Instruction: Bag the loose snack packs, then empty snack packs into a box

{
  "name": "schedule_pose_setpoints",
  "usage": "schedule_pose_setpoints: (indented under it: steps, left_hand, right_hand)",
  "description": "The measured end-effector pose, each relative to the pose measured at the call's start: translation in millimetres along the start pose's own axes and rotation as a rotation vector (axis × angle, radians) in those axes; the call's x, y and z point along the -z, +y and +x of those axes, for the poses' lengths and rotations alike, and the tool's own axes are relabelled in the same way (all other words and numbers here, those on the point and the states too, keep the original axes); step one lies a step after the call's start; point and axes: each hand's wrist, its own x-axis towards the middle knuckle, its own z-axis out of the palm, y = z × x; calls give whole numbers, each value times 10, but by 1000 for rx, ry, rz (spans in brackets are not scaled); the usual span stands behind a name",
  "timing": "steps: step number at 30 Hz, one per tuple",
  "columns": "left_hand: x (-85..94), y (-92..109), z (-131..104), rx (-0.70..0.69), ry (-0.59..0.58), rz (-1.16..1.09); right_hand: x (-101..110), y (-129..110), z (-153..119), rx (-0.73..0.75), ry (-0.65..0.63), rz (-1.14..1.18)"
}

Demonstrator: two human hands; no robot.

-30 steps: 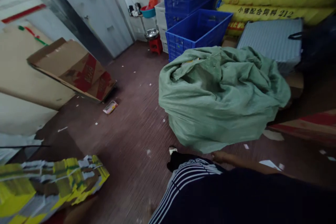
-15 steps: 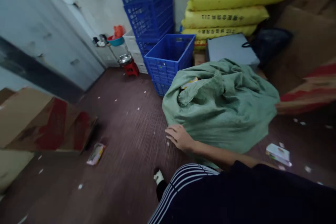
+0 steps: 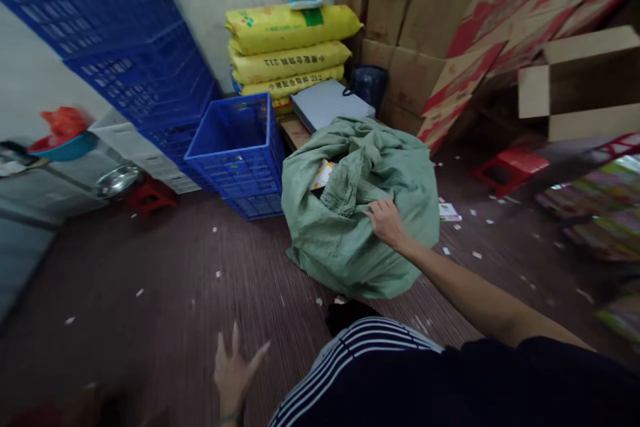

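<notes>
The right hand (image 3: 387, 221) is now resting higher on the bulky green cloth sack (image 3: 345, 237), bringing its bunched mouth (image 3: 347, 188) within fingertip reach, grip unclear, while the left hand (image 3: 233, 370) is spreading wide, empty.

On the third yellow sack (image 3: 295, 84) from top, no. 212 is readable beside black Chin. chars. Black txt on second sack (image 3: 290, 64), green on top sack (image 3: 280, 30), red on cardboard boxes (image 3: 430, 17): too blurred to read.

Bulging, wrinkled green sack (image 3: 330, 247), mouth bunched and partly open, on the dark floor (image 3: 175, 253)
</notes>
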Motion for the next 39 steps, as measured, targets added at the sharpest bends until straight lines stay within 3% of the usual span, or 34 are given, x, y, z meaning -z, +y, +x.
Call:
schedule_pose_setpoints:
  steps: [2,4,6,8,11,15,17,20,24,28,31,35,39]
  left_hand:
    - [-17,485,669,-236,87,-98]
    - [37,1121,1294,-459,182,-169]
    - [161,1775,1791,-594,221,-179]
    - [329,2345,2137,-713,213,-142]
    - [605,3023,2443,-880,251,-80]
    - [956,3869,2642,-1033,355,-49]
    - [1108,4310,2721,-1095,342,-23]
    - [1280,4907,2860,-1191,308,33]
    - [1375,5532,3085,-1333,237,134]
    - [1259,6066,3391,-1496,71,252]
    - [986,6428,3677,-1592,-121,230]
    - [451,6803,3943,-1510,-299,-144]
    - [-13,7046,3957,-1383,-518,-445]
  right_hand:
    - [-14,12,41,-49,113,-6]
    - [-55,-33,153,-85,163,-1]
    - [-74,-46,338,-99,116,13]
    - [-18,49,549,-118,52,22]
    - [209,372,774,-176,75,13]
    - [438,695,888,-256,211,64]
    - [401,711,956,-281,236,82]
    - [248,672,1151,-371,126,-8]
    - [91,779,1563,-507,74,-86]
    - [-85,1084,2036,-533,73,-195]
    - [-294,1351,2327,-454,-86,-178]
    - [-610,1678,2492,-488,-192,-106]
    - [-930,1894,2473,-564,-204,-89]
